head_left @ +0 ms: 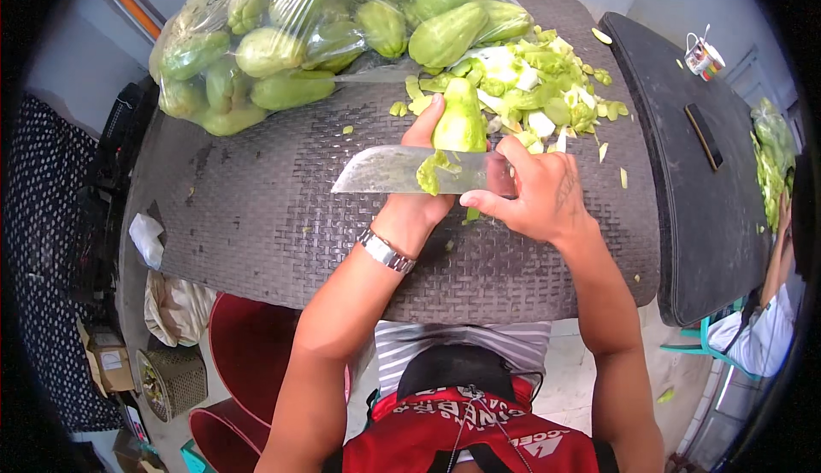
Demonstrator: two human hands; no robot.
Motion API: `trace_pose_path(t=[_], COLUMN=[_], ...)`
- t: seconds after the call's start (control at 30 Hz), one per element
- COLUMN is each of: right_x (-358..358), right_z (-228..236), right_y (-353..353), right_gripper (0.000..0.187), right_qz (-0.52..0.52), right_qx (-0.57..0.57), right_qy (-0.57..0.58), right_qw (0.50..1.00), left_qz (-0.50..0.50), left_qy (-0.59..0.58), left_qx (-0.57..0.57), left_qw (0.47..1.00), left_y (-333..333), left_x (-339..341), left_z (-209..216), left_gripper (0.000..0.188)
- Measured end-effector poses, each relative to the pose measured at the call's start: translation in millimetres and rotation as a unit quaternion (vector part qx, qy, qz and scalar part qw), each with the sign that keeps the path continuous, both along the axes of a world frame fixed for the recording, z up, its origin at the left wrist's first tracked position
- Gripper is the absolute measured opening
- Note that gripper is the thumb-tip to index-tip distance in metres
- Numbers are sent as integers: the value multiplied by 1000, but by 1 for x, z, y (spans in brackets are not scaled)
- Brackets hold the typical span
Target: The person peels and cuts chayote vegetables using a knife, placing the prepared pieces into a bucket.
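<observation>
My left hand [421,206] is wrapped round a pale green chayote [460,115], which stands upright with part of its skin pared off. In my right hand [547,189] is a wide-bladed knife [376,174], its blade lying across the lower part of the chayote and hiding some of my left fingers. A curl of green peel [430,175] clings to the blade. Just beyond the chayote, a heap of peels and trimmings [547,88] spreads over the dark woven-pattern table [248,216].
A large clear bag of chayotes [282,50] fills the table's far left. To the right stands a second dark table [684,191] with a mug [703,61] and a phone-like slab [703,137]. Another person's arm [776,259] shows there. Red tubs [256,345] stand below left.
</observation>
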State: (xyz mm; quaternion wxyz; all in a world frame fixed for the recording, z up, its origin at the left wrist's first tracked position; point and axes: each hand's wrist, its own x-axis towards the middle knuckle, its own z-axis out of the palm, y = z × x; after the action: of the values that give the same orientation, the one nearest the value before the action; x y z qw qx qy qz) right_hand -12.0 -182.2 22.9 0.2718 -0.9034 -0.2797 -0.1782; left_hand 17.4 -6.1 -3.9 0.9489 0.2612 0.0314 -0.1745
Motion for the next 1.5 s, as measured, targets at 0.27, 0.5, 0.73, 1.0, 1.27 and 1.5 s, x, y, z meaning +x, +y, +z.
trace_pose_path(t=[0.27,0.5,0.73,1.0,1.27,1.5], right_x=[13,16,19,11,19,24], right_z=[3,5,7,18,13,6], right_y=[-14,-19,-27,-23,-33,-38], right_gripper=[56,54,54,55,54,52], right_qz=[-65,-54,-67,-32,-65,2], right_qx=[-6,10,15,22,34,124], right_qy=[39,31,65,51,21,214], right_qw=[997,998,996,998,997,969], left_qz=[95,100,28,49,55,53], left_qy=[7,-30,-48,-71,-72,2], left_qx=[81,127,159,199,220,182], left_qw=[992,986,986,976,971,982], left_y=[-1,-2,2,-2,-3,-4], left_x=[-5,-5,-11,-13,-15,-14], left_z=[5,6,14,18,19,29], left_gripper=[42,46,44,46,48,45])
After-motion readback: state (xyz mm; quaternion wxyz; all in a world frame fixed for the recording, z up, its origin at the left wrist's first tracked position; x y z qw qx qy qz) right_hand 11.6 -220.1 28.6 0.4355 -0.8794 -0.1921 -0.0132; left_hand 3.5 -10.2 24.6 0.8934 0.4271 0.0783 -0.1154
